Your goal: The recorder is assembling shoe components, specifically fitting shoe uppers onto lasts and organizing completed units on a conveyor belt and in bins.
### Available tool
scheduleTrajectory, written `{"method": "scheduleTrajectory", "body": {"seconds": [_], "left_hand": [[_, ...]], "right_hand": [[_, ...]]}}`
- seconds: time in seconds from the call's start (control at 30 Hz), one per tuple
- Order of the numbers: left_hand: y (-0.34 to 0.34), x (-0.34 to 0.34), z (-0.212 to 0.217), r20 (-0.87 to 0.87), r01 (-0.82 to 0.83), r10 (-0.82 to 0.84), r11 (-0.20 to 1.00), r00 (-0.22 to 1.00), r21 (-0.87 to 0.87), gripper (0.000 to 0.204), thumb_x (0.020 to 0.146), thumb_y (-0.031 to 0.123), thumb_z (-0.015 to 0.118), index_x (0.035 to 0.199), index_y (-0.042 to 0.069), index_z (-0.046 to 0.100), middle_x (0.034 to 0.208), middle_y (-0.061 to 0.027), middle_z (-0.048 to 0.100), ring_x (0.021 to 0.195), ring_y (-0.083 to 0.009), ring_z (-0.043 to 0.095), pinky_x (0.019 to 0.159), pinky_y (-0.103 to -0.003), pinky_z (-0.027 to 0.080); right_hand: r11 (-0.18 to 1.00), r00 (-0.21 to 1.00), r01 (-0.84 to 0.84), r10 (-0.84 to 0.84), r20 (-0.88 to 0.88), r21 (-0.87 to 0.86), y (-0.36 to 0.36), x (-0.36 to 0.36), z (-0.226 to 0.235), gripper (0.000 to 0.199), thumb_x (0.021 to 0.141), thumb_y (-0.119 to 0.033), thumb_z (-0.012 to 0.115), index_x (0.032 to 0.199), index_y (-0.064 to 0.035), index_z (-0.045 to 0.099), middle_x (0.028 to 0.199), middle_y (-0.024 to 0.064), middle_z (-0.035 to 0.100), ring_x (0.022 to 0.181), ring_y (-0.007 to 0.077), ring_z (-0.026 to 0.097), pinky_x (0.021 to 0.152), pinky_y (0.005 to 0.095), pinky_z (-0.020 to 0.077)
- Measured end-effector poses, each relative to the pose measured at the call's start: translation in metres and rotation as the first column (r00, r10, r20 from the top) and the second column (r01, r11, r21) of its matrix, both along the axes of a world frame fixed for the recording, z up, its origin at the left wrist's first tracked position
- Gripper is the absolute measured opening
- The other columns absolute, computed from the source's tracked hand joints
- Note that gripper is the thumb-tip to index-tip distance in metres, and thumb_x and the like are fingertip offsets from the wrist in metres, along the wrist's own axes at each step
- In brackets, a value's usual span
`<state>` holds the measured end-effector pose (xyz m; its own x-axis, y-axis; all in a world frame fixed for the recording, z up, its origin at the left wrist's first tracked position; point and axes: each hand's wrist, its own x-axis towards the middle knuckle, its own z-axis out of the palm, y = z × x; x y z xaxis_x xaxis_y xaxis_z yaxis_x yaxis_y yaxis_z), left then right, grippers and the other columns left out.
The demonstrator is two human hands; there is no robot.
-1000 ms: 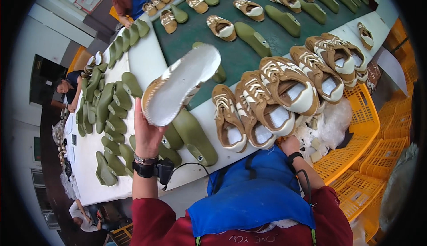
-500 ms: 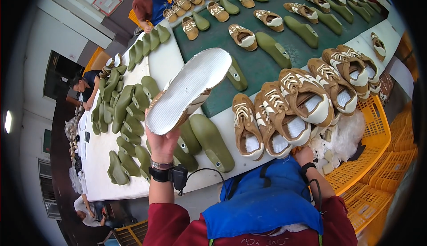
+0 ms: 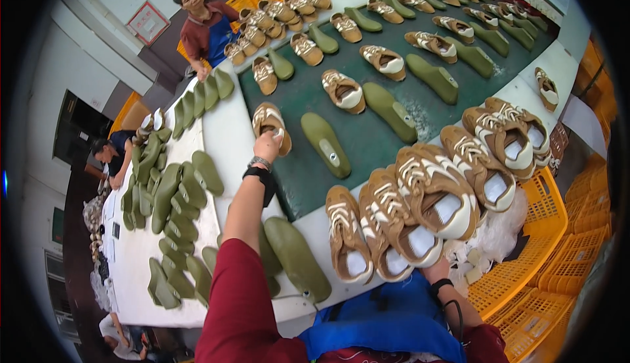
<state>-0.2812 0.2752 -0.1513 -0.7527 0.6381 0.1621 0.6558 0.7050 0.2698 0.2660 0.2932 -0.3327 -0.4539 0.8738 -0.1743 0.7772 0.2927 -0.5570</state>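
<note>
My left hand [image 3: 267, 147] is closed on the heel end of a brown and white shoe upper [image 3: 269, 116]. That upper rests at the left edge of the green conveyor surface [image 3: 298, 182], toe pointing away from me. Just right of it lies an olive-green shoe last [image 3: 325, 145]. At the near table edge is my right hand [image 3: 436, 272], right below a row of brown sneaker uppers [image 3: 436, 192] with white inside; its fingers are largely hidden behind them.
More green lasts [image 3: 180, 192] cover the white table [image 3: 216, 117] at left. Lasts and uppers stand in rows across the belt. At right, a yellow basket [image 3: 525, 258] holds plastic wrap and scraps. A co-worker in a blue apron [image 3: 222, 40] stands at the far-left corner.
My left hand has carried the upper, earlier held up with its white ridged sole side showing, forward and down onto the green surface. My right hand stays by the near edge.
</note>
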Motion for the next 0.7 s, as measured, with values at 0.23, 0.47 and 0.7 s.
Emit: {"method": "scheduleTrajectory", "body": {"seconds": [0.23,0.47,0.7], "left_hand": [[0.041,-0.019,-0.066,0.019,-0.034,0.034,0.999,0.999,-0.021,0.041,0.077,0.034,0.060,0.112,0.012,0.056,0.100,-0.0205,0.057,0.093,-0.0377,0.056,0.081,-0.044,0.045],[0.022,-0.022,-0.033,0.018,0.070,-0.069,0.995,0.997,-0.072,0.067,0.068,0.029,0.069,0.125,0.009,0.040,0.112,-0.0200,0.045,0.102,-0.0373,0.051,0.087,-0.040,0.044],[-0.088,0.022,0.121,0.036,0.422,-0.423,0.906,0.906,0.016,0.051,0.076,0.028,0.065,0.118,0.005,0.048,0.114,-0.0167,0.053,0.103,-0.0305,0.052,0.089,-0.036,0.041]], "right_hand": [[0.995,0.996,0.050,-0.056,-0.069,-0.083,-0.005,0.009,-0.002,0.032,0.068,-0.036,0.060,0.081,-0.0070,0.065,0.079,0.0237,0.060,0.079,0.0387,0.057,0.071,0.0445,0.0459],[0.998,0.996,0.008,-0.003,0.089,-0.059,0.000,0.004,0.007,0.028,0.070,-0.033,0.057,0.080,-0.0072,0.064,0.072,0.0203,0.061,0.076,0.0375,0.059,0.068,0.0442,0.0472],[0.997,0.988,-0.052,0.059,0.143,-0.050,0.002,-0.007,0.018,0.027,0.073,-0.027,0.059,0.088,-0.0039,0.061,0.080,0.0227,0.061,0.075,0.0388,0.059,0.067,0.0450,0.0476]]}}
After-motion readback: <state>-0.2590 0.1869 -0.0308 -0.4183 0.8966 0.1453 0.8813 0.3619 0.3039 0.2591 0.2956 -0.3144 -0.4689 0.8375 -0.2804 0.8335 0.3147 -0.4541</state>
